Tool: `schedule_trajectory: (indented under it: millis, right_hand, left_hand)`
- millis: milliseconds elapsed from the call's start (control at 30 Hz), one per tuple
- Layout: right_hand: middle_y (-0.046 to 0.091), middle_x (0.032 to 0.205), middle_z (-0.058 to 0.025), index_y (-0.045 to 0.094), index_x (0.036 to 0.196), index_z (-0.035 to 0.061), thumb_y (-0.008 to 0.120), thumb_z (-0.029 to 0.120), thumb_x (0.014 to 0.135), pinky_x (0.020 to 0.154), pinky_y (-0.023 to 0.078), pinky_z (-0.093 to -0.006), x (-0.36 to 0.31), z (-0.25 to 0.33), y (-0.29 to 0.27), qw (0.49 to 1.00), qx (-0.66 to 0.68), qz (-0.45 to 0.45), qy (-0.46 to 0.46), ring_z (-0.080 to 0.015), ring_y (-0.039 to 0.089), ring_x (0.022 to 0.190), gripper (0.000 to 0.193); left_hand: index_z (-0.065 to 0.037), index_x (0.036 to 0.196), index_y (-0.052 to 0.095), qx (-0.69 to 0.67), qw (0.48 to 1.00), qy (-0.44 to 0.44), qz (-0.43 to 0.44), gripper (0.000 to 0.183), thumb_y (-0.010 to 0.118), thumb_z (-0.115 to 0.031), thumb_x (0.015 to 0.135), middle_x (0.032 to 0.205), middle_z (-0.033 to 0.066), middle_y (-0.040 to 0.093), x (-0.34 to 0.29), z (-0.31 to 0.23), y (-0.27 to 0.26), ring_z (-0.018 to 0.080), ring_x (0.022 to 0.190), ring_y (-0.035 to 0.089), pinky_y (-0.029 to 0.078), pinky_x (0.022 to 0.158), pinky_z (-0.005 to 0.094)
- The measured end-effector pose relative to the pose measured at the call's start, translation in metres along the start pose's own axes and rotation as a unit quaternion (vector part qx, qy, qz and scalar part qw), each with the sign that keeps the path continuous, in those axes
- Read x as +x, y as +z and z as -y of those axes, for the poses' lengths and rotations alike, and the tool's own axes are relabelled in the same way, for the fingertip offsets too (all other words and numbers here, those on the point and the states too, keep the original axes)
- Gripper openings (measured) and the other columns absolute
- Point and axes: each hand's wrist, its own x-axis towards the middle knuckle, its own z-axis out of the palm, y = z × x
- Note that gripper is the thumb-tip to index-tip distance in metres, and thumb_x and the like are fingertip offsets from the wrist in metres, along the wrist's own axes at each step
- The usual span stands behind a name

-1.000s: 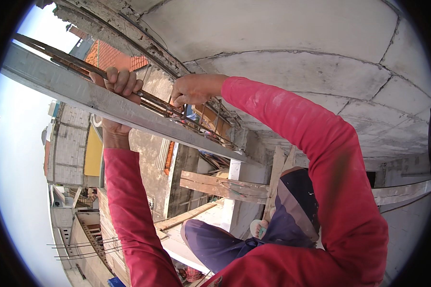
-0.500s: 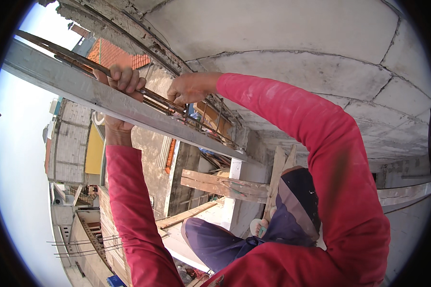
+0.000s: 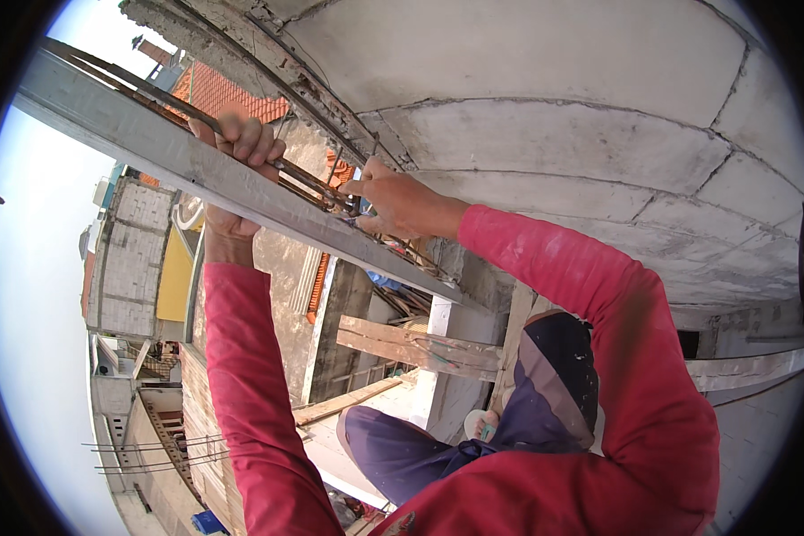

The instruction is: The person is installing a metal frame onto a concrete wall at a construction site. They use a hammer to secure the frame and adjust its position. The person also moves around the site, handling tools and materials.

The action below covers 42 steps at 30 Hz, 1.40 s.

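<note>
Rebar (image 3: pixel 300 173) slants from upper left to centre of the frame, alongside the grey beam (image 3: pixel 152 138); left hand (image 3: pixel 248 143), upper left, clasps rebar and beam together; right hand (image 3: pixel 393 198), upper centre, fingers bent at the rebar; can't tell if gripping.

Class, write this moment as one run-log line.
left hand: curled over steel bars, reaching around grey beam | right hand: at steel bars, grip unclear | nearby: block wall

2 sleeves (image 3: pixel 255 375), red; trousers (image 3: pixel 558 420), navy with grey panel; beam (image 3: pixel 152 134), pale grey; rods (image 3: pixel 297 173), rusty brown; roof tiles (image 3: pixel 232 92), orange; wall (image 3: pixel 545 134), whitish with dark joint lines.
</note>
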Motion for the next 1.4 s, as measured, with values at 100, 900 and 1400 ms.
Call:
schedule_trajectory:
  millis: [100,900,1400]
  right_hand:
    - [0.067,0.099,-0.0190,0.048,0.152,0.0079,0.075,0.026,0.090,0.085,0.055,-0.0469,-0.003,0.010,-0.001,0.997,-0.030,0.034,0.066,-0.0359,0.068,0.092,0.070]
    - [0.069,0.088,-0.0229,0.059,0.111,0.0002,0.078,0.035,0.087,0.077,0.052,-0.0528,0.046,-0.010,0.028,0.991,-0.044,0.083,0.091,-0.0398,0.070,0.086,0.047]
    - [0.063,0.094,-0.0226,0.032,0.139,0.0005,0.072,0.008,0.088,0.077,0.048,-0.0508,0.009,0.015,-0.017,0.969,0.161,0.100,0.160,-0.0333,0.067,0.091,0.065]
  left_hand:
    - [-0.017,0.091,0.053,-0.014,1.000,-0.005,-0.001,0.046,0.044,-0.059,0.108,0.075,-0.0066,0.035,0.000,0.000,0.001,0.0099,0.073,0.037,0.039,0.077,0.0283]
    - [-0.017,0.090,0.054,-0.024,1.000,-0.012,0.000,0.046,0.047,-0.059,0.107,0.073,-0.0066,0.036,0.001,0.000,0.000,0.0098,0.072,0.036,0.037,0.075,0.0280]
    - [-0.016,0.090,0.054,-0.031,0.999,-0.008,0.005,0.046,0.047,-0.059,0.107,0.073,-0.0059,0.037,0.001,0.001,0.003,0.0102,0.072,0.036,0.037,0.075,0.0274]
